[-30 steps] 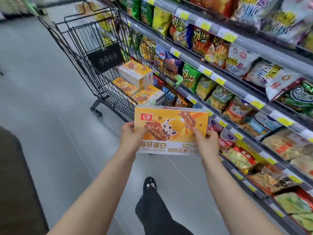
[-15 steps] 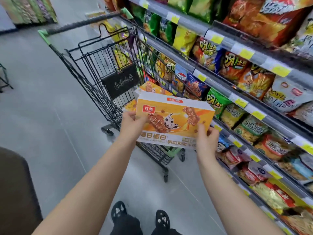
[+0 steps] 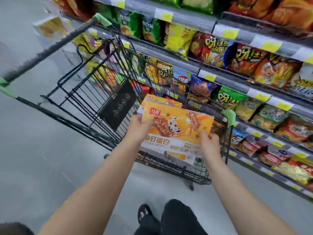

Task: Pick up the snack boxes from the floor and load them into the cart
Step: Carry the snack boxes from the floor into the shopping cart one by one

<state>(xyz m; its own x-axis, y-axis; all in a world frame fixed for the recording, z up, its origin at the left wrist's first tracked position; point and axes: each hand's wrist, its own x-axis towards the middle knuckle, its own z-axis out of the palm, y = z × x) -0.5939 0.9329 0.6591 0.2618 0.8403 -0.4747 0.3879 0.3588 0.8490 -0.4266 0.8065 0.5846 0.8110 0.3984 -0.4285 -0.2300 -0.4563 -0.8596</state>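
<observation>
An orange and white snack box (image 3: 179, 126) with a red logo is held flat over the basket of the black wire cart (image 3: 88, 97). My left hand (image 3: 139, 125) grips its left edge, thumb on top. My right hand (image 3: 209, 143) grips its lower right corner. Beneath and behind it lie other boxes of the same kind inside the cart (image 3: 161, 100), partly hidden by the held one.
Shelves of chip bags (image 3: 237, 65) with yellow price tags run along the right, close against the cart. Grey floor (image 3: 42, 158) lies to the left. The cart's handle (image 3: 49, 51) has green ends. My feet (image 3: 145, 212) stand just behind the cart.
I have stepped closer to the cart. The box has moved forward and down, from in front of the cart to over its basket. Both hands keep their grip.
</observation>
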